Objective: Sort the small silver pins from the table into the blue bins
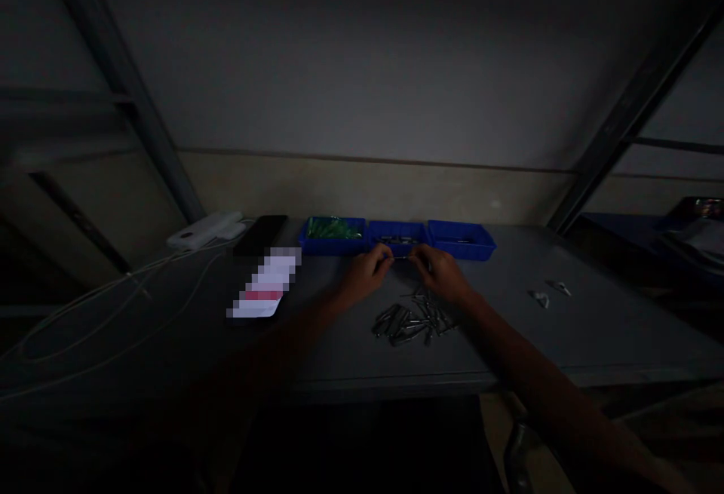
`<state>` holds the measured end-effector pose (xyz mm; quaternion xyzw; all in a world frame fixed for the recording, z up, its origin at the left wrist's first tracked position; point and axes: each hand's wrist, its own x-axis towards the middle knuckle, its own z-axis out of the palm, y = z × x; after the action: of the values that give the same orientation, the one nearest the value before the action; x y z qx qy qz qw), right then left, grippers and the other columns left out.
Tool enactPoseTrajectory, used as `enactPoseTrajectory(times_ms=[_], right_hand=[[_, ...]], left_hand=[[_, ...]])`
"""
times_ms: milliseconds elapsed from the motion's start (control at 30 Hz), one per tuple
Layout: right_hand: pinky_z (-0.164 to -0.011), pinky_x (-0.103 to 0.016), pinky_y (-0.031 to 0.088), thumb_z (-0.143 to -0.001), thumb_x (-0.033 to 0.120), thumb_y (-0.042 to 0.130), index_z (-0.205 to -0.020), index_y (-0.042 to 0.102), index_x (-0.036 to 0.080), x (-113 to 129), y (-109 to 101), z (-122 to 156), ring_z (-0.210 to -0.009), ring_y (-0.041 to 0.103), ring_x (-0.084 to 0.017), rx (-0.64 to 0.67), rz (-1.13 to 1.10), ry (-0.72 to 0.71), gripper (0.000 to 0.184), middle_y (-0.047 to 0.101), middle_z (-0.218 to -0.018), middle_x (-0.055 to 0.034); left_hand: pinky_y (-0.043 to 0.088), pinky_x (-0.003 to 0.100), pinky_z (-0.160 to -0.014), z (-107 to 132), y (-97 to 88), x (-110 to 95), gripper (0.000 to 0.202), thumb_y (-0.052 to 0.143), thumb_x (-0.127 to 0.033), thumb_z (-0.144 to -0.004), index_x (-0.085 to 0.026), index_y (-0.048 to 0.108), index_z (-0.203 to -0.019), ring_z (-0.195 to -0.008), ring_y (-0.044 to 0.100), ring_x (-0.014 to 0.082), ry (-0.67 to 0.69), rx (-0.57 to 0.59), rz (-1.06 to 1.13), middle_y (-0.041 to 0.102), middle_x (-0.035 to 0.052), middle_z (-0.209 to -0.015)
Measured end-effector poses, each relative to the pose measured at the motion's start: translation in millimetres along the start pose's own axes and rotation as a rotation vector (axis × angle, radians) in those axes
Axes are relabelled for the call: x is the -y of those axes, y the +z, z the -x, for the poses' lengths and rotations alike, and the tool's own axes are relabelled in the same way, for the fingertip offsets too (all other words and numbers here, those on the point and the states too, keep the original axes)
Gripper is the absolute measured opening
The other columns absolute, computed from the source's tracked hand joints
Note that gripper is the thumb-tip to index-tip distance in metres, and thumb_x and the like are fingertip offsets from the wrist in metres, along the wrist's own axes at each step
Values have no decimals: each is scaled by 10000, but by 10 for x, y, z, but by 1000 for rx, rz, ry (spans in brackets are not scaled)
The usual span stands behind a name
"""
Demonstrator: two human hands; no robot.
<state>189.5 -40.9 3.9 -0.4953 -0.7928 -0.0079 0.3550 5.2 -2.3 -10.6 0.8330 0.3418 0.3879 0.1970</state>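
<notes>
My left hand [367,271] and my right hand [438,266] face each other just in front of the blue bins. Both are closed in a pinch on the two ends of one thin metal rod-like piece [400,258], held level; its exact kind is too dark to make out. Below them on the table lies a loose pile of slim metal parts [410,323]. Directly behind my hands, the middle blue bin [397,228] holds several similar small metal parts.
A blue bin [305,241] at left contains green plastic-wrapped items [335,228]; the right blue bin [469,250] holds a few small pieces. Two small metal parts [541,299] lie at right. A lit phone [263,286], a dark phone-like slab [261,234], a white power strip [204,230] and cables occupy the left.
</notes>
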Motion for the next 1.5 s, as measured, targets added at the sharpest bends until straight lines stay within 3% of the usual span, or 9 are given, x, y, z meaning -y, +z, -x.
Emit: enactPoseTrajectory(times_ms=[300,533,867,1233,1500], right_hand=[[-594,-246,385,-857,259,462,-870,553,178,18,13,3,-617,548,-145,19,25,-14,123,625,-741,-46],[-609,-250,386,-884,264,415,-838,547,180,17,15,-1,-647,566,-153,41,61,-44,163,623,-750,-52],[-579,-236,373,-872,290,446,-886,537,187,40,6,12,-615,541,-136,33,-10,-37,137,612,-743,-33],[-636,-255,385,-892,283,397,-820,555,173,17,41,-1,-670,557,-151,46,16,-37,206,610,-747,-47],[-589,-231,381,-856,275,460,-885,536,186,12,13,8,-621,531,-129,24,-66,-20,120,596,-724,-17]], left_hand=[[361,210,-561,5,-3,-17,155,396,-257,-868,-178,527,-845,-560,523,118,12,-1,-25,529,-23,-594],[357,205,-551,4,19,23,149,429,-255,-857,-171,493,-963,-572,526,118,-4,-19,-18,537,-29,-615],[361,199,-557,9,17,41,138,382,-253,-880,-175,496,-887,-588,525,112,15,10,-27,528,-24,-620],[349,208,-546,12,14,7,116,412,-250,-860,-174,495,-886,-575,517,113,-7,51,-17,538,-26,-627],[356,206,-552,9,17,10,131,400,-243,-866,-178,513,-862,-583,527,115,-32,52,-34,538,-26,-617]])
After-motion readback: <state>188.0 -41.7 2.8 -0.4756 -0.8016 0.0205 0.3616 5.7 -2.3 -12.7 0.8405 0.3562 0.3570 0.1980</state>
